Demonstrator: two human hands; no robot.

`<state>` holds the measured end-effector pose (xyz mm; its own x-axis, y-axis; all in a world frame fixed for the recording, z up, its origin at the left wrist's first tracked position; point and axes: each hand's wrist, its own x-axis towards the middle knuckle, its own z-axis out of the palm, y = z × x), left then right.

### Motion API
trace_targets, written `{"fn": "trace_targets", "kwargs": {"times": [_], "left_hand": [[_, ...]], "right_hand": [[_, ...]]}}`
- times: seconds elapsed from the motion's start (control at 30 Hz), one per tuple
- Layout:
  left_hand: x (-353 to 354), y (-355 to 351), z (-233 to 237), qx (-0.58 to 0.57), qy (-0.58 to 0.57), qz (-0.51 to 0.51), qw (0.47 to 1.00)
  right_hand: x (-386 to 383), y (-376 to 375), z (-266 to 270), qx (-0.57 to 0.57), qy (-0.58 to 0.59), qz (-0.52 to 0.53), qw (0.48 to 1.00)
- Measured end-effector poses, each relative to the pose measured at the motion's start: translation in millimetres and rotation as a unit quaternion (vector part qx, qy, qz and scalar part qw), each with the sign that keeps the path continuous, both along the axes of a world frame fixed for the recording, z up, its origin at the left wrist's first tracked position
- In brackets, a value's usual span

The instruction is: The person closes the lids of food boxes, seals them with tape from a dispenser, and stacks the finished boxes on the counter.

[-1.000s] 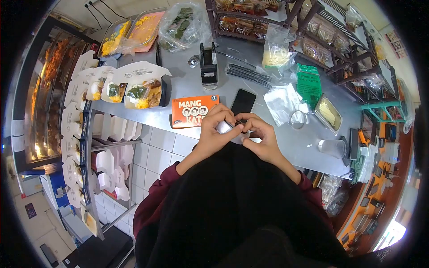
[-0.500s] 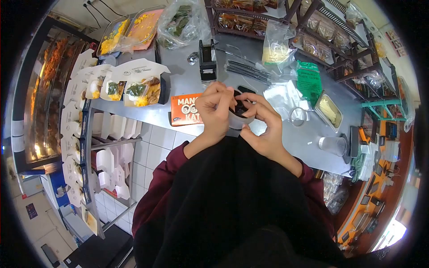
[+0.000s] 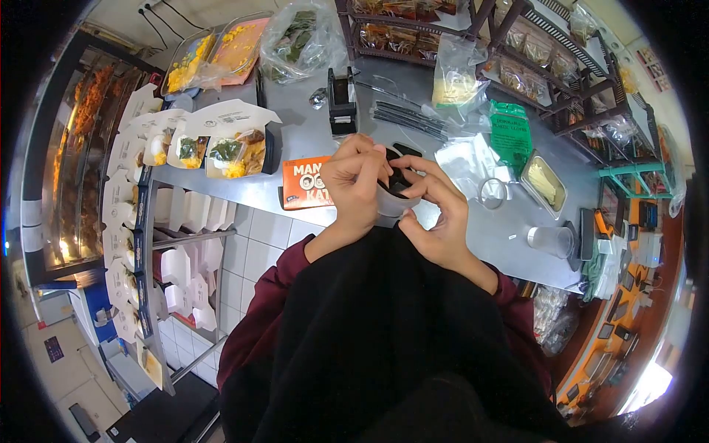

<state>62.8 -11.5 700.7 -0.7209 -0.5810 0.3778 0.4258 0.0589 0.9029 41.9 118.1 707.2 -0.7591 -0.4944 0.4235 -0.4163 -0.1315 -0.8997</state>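
Observation:
Close in front of my chest, both hands are at a round piece with a pale grey outer wall and a dark inside [image 3: 389,204]. My left hand [image 3: 353,181] is closed, its fingers bent over the left rim. My right hand [image 3: 442,210] curls round the right side, thumb low on the wall and fingertips at the opening. The exact kind of this piece I cannot tell. Just beyond my hands stands a black tape dispenser [image 3: 342,103]. An orange printed box [image 3: 304,181] lies left of my left hand, partly behind it.
Open food boxes [image 3: 240,151] line the left of the metal table [image 3: 509,240]. Black strips [image 3: 413,118], plastic bags [image 3: 473,164], a green glove packet [image 3: 511,133], a clear ring [image 3: 492,193], a metal tray [image 3: 543,184] and a clear cup [image 3: 550,241] lie rightward. Racks [image 3: 443,31] stand behind.
The round piece has tilted slightly between my hands, showing more of its dark inside. My hands stay in nearly the same place.

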Motion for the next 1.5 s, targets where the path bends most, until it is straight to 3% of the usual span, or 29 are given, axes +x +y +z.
{"fn": "trace_targets", "kwargs": {"times": [0.7, 0.8, 0.9, 1.3, 1.5], "left_hand": [[6.9, 4.4, 1.2, 0.005, 0.005, -0.003, 1.0], [10.4, 4.3, 8.4, 0.107, -0.005, -0.033, 0.994], [13.6, 5.1, 9.9, 0.115, 0.004, -0.04, 0.993], [8.9, 4.4, 1.5, -0.028, 0.029, 0.021, 0.999], [12.6, 4.5, 5.8, 0.021, 0.013, -0.002, 1.0]], "right_hand": [[8.2, 3.7, -1.8, -0.013, -0.001, 0.005, 1.0], [8.4, 4.9, -9.6, -0.022, -0.018, 0.015, 0.999], [4.4, 14.3, 4.1, 0.012, -0.024, 0.042, 0.999], [2.3, 6.9, -0.7, -0.011, -0.008, 0.029, 0.999], [1.7, 6.6, -11.2, -0.037, -0.058, 0.054, 0.996]]}}
